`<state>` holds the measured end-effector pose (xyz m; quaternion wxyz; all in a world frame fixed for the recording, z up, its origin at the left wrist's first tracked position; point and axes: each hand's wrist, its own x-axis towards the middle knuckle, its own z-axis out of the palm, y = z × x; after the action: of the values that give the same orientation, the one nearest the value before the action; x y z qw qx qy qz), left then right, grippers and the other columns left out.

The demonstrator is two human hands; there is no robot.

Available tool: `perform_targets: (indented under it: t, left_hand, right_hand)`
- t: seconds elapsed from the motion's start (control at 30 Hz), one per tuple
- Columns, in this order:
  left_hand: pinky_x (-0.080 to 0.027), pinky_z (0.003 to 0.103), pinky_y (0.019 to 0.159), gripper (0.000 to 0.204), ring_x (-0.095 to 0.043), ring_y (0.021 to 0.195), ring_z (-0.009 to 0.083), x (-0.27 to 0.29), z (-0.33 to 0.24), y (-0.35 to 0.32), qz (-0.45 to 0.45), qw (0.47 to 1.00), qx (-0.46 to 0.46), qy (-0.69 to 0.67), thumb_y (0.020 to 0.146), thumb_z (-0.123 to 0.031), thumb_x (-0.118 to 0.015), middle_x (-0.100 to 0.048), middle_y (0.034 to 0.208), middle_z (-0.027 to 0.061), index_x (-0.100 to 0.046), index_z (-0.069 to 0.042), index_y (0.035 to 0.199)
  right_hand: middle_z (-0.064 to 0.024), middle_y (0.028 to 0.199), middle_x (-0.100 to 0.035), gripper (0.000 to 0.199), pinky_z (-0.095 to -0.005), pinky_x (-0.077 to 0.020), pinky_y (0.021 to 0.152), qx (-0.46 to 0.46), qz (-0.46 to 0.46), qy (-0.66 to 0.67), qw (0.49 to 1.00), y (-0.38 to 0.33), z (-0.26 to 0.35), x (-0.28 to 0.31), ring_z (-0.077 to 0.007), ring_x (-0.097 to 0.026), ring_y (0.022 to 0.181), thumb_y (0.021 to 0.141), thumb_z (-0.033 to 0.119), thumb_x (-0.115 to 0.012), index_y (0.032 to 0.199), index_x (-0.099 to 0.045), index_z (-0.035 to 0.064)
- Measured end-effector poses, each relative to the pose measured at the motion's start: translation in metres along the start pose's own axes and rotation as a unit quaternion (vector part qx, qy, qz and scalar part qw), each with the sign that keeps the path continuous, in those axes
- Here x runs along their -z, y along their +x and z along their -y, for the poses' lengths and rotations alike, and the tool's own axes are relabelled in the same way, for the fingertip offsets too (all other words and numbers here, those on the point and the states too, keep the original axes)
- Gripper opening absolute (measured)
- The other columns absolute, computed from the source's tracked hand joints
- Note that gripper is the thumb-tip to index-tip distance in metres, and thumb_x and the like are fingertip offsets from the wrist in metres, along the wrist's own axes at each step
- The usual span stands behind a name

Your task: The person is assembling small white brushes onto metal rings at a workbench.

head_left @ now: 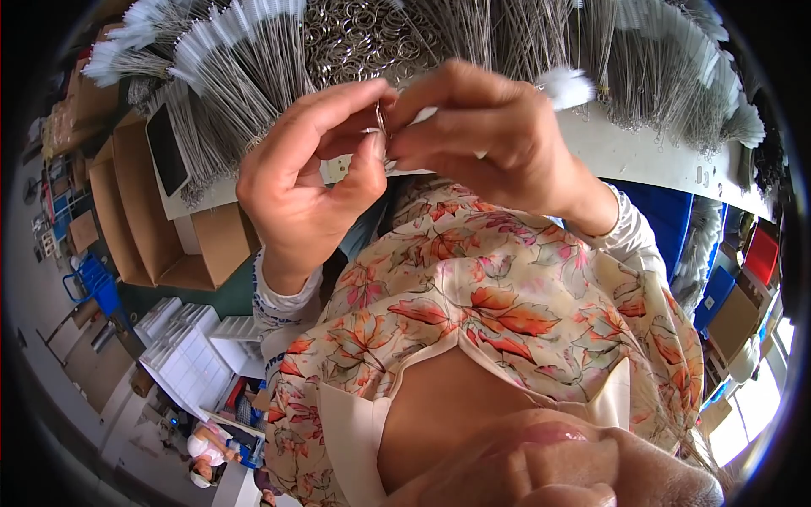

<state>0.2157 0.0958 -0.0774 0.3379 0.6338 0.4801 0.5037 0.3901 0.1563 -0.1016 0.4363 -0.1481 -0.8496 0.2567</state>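
Floral blouse fabric [473,296] fills the near view below both hands. I see the left hand [300,182] and the right hand [494,135] raised together, fingertips pinched on a small metal ring [382,122] held between them. Beyond, on the white table [642,156], lie bundles of thin wire brushes [236,76] and a heap of metal rings [355,34]. Cardboard boxes [144,211] stand far left.

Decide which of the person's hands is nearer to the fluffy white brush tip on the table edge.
Right. The right hand lies just beside the white brush tip, nearly touching it; the left hand is farther off, beyond the small metal ring both hands pinch.
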Motion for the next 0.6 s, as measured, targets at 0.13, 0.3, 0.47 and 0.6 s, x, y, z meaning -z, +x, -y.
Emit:
perform_targets:
  t: [0.13,0.3,0.47,0.6]
  left_hand:
    - [-0.058,0.026,0.069,0.029,-0.067,0.083,0.0219,-0.007,0.007,0.0,-0.088,0.991,-0.1,0.016,0.075,0.01,-0.061,-0.062,0.1,0.0192,-0.058,0.011,0.105]
    - [-0.057,0.025,0.067,0.031,-0.068,0.078,0.0203,-0.009,0.012,0.003,-0.098,0.977,-0.159,0.103,0.074,0.008,-0.064,-0.064,0.098,0.0183,-0.059,0.009,0.105]
    - [-0.056,0.024,0.068,0.029,-0.067,0.077,0.0183,-0.01,0.018,0.005,-0.106,0.977,-0.148,0.109,0.073,0.007,-0.065,-0.065,0.097,0.0156,-0.062,0.007,0.103]
    - [-0.056,0.024,0.07,0.028,-0.066,0.081,0.0162,-0.004,0.02,0.01,-0.084,0.98,-0.141,0.112,0.073,0.009,-0.063,-0.066,0.097,0.0146,-0.064,0.005,0.101]
  right_hand:
    - [-0.001,0.077,-0.063,0.013,-0.02,-0.0411,0.05,-0.31,-0.003,0.318,0.896,0.009,0.011,0.012,-0.0053,-0.052,0.058,0.086,0.018,-0.064,0.086,-0.067,0.0048]
    - [0.0013,0.07,-0.058,0.017,-0.0176,-0.0362,0.047,-0.381,-0.071,0.442,0.809,0.014,0.011,0.003,-0.0028,-0.046,0.055,0.087,0.018,-0.062,0.091,-0.064,0.0013]
    - [0.0018,0.066,-0.055,0.017,-0.0176,-0.0334,0.045,-0.379,-0.076,0.431,0.815,0.01,0.001,-0.006,-0.0034,-0.044,0.052,0.087,0.018,-0.062,0.092,-0.063,0.0012]
    - [-0.0004,0.074,-0.059,0.013,-0.0229,-0.0439,0.053,-0.373,0.011,0.496,0.784,0.012,-0.01,-0.003,-0.0073,-0.049,0.059,0.091,0.016,-0.056,0.095,-0.064,0.0063]
